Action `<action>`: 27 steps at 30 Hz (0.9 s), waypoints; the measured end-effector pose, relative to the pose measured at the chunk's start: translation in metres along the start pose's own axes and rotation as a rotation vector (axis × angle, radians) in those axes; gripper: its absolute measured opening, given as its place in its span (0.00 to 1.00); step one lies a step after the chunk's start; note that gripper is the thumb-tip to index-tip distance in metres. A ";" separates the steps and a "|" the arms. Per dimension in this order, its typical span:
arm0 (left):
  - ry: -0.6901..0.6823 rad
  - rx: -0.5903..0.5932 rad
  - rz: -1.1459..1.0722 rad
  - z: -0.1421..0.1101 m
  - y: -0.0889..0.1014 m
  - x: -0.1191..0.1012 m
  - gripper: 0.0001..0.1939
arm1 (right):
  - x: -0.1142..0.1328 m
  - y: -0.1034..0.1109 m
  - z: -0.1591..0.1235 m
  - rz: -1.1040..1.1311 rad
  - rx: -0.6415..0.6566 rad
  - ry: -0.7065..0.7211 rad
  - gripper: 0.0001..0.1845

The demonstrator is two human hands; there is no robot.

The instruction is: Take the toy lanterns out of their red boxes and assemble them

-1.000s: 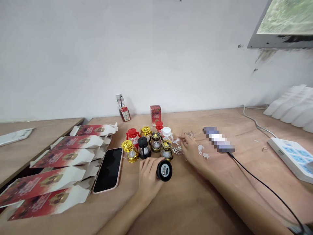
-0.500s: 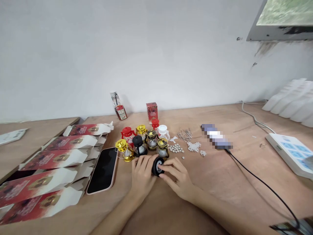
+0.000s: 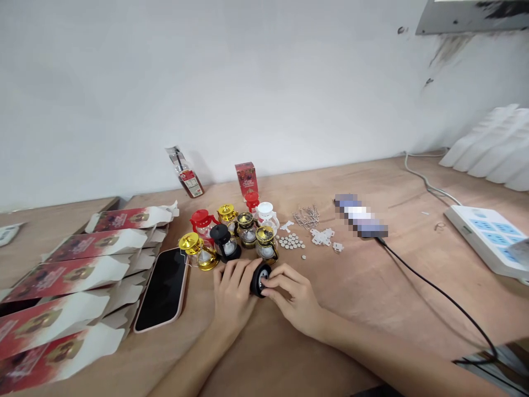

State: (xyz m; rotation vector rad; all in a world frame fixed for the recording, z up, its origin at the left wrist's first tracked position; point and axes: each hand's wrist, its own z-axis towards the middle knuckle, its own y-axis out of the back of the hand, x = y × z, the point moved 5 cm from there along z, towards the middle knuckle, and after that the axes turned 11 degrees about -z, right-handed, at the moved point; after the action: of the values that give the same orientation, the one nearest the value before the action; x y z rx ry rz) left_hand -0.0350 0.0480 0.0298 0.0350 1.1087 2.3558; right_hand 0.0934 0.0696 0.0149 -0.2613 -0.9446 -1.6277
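My left hand [image 3: 233, 289] is closed round a small black lantern [image 3: 257, 271], tipped on its side so that its round underside with a grey centre faces right. Most of its body is hidden under my fingers. The thumb and forefinger of my right hand [image 3: 295, 295] are pinched together at the centre of that underside; whatever lies between them is too small to make out. Just beyond my hands stand several small lanterns: gold [image 3: 199, 251], black [image 3: 225, 242], red [image 3: 202, 223], white [image 3: 266, 215] and black-and-gold ones [image 3: 266, 242].
Button cells [image 3: 290, 241], wire handles [image 3: 306, 216] and white plastic pieces [image 3: 322, 237] lie beyond my right hand. A phone [image 3: 162, 289] and open red boxes [image 3: 82, 275] are at left. A pixelated device [image 3: 360, 216] on a black cable and a power strip [image 3: 490, 237] are at right.
The view has tilted down and shifted. My right hand's thumb and forefinger have come together at the lantern's underside, where they were more spread before. My left hand keeps its hold.
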 end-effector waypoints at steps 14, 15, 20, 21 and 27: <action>0.001 0.001 0.001 -0.001 0.000 0.001 0.12 | -0.008 -0.002 0.002 0.162 0.053 -0.199 0.02; 0.002 0.005 0.002 -0.001 0.000 0.001 0.12 | -0.009 -0.002 0.003 0.180 0.062 -0.229 0.03; 0.001 0.022 0.023 0.000 0.000 0.001 0.14 | -0.014 -0.004 0.004 0.250 0.078 -0.325 0.07; -0.003 0.022 0.030 0.000 0.000 0.001 0.13 | -0.013 -0.004 0.004 0.254 0.082 -0.330 0.06; -0.010 0.031 0.090 0.002 0.000 0.001 0.13 | -0.018 -0.009 0.000 0.310 0.101 -0.442 0.04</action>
State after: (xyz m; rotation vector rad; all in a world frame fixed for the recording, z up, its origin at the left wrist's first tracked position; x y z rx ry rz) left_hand -0.0352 0.0498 0.0303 0.1090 1.1610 2.4148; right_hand 0.0906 0.0828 -0.0002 -0.6829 -1.2452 -1.2535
